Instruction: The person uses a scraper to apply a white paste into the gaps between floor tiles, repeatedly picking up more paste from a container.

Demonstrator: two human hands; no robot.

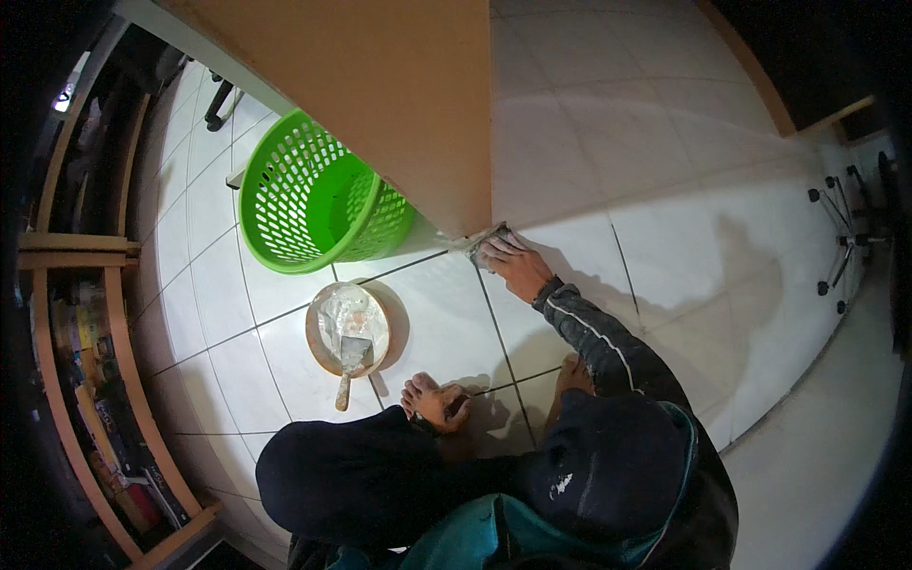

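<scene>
Grey pad (487,237), small and flat, pinned under the right grip (508,261) at floor level. Sits exactly where the lower corner of the wooden cabinet (418,104) meets the tiled floor (589,190), touching both. Cannot be told from this view whether sponge, cloth or tool blade.

Right grip state: fingers (496,249) held close together, curled over the pad and bearing down on it; thumb side hidden. Reaches forward on a dark sleeve (594,332) with a pale stripe along its length.

Left grip: out of sight.

Positions relative to the right grip:
- Directly ahead and above: cabinet side panel, plain light brown, filling the upper centre.
- Left and slightly ahead: green plastic basket (313,190), perforated wall, tipped so that the opening faces up and left, resting just beside the cabinet base.
- Left and nearer the body: round shallow bowl (323,356) with brownish rim, holding white paste. Putty knife (349,361) lying in it, blade on the paste, handle projecting over the near rim onto the floor.
- Behind, close to the body: two bare feet (437,401) flat on the tiles, dark-clothed knees below them.
- Far right: castors of a wheeled chair (836,237), well apart.
- Far left: wooden shelving (114,351) with books.
</scene>
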